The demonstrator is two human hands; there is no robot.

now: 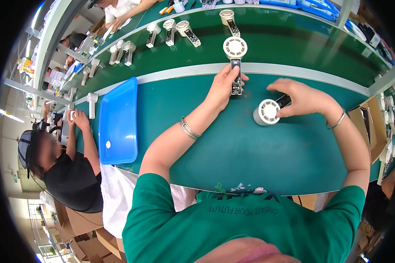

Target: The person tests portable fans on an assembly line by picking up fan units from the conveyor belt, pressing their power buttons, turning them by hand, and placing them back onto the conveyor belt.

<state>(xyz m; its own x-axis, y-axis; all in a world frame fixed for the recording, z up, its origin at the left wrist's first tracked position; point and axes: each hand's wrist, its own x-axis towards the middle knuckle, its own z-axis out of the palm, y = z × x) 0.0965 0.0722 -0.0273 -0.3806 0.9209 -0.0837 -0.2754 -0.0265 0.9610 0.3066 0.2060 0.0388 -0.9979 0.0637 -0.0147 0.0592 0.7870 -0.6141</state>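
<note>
My left hand (221, 87) is closed around the open handle of a white handheld fan (235, 47). The fan's round slotted head points away from me, and a dark circuit board shows in the handle. On the green bench, a second handheld fan (267, 112) rests with its slotted face up. My right hand (309, 98) curves over its handle, fingers spread from the thumb. The thumb overlaps the edge of that fan's head; whether it touches is unclear. Part of the handle is hidden under the hand.
A blue tray (134, 118) with a small white piece lies at left. Several more fans (170, 33) stand on the green conveyor (276, 39) beyond a metal rail. A cardboard box (375, 127) is at right. A co-worker in black (70, 179) works at left.
</note>
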